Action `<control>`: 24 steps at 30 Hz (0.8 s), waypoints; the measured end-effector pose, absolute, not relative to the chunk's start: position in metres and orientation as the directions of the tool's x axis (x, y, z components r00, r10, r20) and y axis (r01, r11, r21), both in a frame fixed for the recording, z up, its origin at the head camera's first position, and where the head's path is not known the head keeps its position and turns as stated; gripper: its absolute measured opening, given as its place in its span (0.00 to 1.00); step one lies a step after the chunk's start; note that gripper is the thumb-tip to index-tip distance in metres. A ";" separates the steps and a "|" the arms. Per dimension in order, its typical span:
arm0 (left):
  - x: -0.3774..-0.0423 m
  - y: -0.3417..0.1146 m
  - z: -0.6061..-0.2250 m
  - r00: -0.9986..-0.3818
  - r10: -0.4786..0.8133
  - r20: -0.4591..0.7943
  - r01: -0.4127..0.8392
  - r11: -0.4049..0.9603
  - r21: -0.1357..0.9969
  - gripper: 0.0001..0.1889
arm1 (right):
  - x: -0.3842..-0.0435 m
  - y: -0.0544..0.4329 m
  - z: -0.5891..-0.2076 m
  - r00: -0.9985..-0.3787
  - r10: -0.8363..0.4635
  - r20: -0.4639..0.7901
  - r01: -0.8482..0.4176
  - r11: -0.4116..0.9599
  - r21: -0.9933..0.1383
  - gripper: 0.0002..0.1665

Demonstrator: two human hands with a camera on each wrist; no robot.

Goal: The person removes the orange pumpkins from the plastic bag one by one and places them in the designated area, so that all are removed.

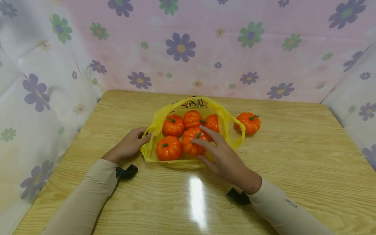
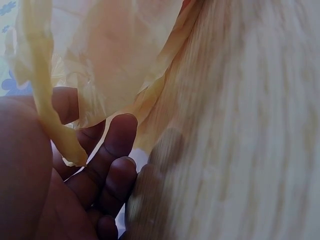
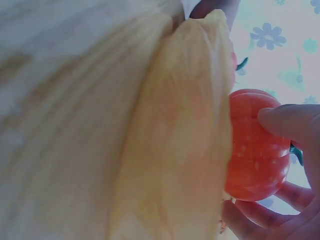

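A yellow plastic bag [image 1: 149, 156] lies with its mouth spread, several small orange toy pumpkins [image 1: 169, 148] with green stems inside it. My left hand [image 1: 132, 143] holds the bag's left edge, its thumb over the rim; in the left wrist view a twisted strip of the bag [image 2: 60, 135] passes between thumb and curled fingers. At the bag's front right, my right hand [image 1: 224, 158] grips the nearest pumpkin [image 1: 192, 145]. The right wrist view has the thumb on that pumpkin [image 3: 255, 155] and the fingers around its far side; the bag's wall covers part of it.
Another orange pumpkin [image 1: 249, 123] sits on the wooden table [image 1: 293, 147], just right of the bag's handle loop [image 1: 241, 130]. Flower-patterned cloth [image 1: 205, 58] hangs behind the table and at both sides. A dark strap piece sticks out from each wrist.
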State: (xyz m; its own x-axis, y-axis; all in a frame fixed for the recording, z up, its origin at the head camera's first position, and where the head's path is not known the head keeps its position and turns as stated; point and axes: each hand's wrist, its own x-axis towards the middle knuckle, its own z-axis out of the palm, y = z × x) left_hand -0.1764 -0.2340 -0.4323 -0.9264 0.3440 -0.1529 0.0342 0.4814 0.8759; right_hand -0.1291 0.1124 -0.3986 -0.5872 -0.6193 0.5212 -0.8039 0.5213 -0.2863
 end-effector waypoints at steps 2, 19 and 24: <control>-0.177 -0.234 -0.432 -0.927 0.343 -0.149 0.036 0.478 0.877 0.18 | -0.129 0.113 -0.396 -0.581 -0.608 0.541 -0.806 0.521 -0.280 0.35; -0.178 -0.235 -0.434 -0.924 0.353 -0.148 0.036 0.466 0.884 0.19 | -0.122 0.136 -0.350 -0.511 -0.501 0.698 -0.819 0.530 -0.220 0.25; -0.177 -0.235 -0.434 -0.925 0.349 -0.150 0.033 0.468 0.883 0.18 | -0.126 0.149 -0.340 -0.541 -0.428 0.724 -0.788 0.558 -0.260 0.28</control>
